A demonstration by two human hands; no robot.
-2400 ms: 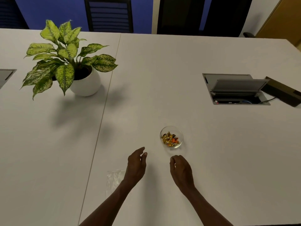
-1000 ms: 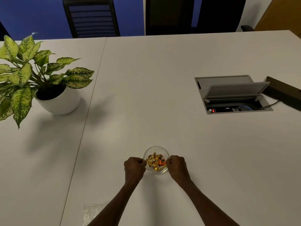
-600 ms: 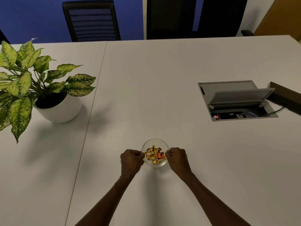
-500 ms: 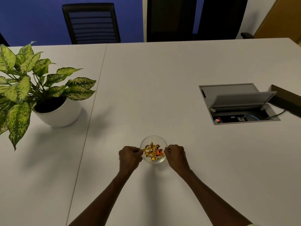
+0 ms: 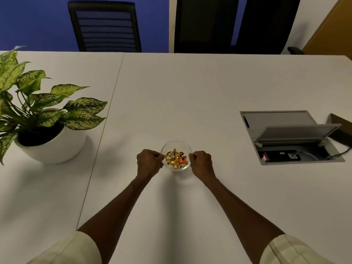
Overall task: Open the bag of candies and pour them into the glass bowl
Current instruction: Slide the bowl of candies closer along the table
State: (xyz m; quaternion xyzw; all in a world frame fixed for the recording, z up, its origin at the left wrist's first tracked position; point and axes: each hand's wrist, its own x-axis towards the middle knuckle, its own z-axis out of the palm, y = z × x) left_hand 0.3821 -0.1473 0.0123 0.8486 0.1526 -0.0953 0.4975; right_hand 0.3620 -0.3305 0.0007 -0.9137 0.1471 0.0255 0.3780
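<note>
A small glass bowl point(image 5: 176, 144) sits on the white table, holding several gold and orange wrapped candies point(image 5: 175, 158). My left hand point(image 5: 149, 163) grips the bowl's left rim with curled fingers. My right hand point(image 5: 201, 162) grips its right rim the same way. Both arms stretch far forward from cream sleeves. The empty clear bag is out of view.
A potted plant in a white pot point(image 5: 55, 147) stands at the left. An open cable box point(image 5: 291, 138) is set into the table at the right, with a dark block point(image 5: 341, 130) beside it. Black chairs point(image 5: 104, 25) stand behind the far table edge. A seam point(image 5: 102, 130) splits the tabletop.
Both hands went from resting open near the bowl to gripping its rims. Bowl and hands have moved farther from me across the table. The clear bag at the lower left has left the view.
</note>
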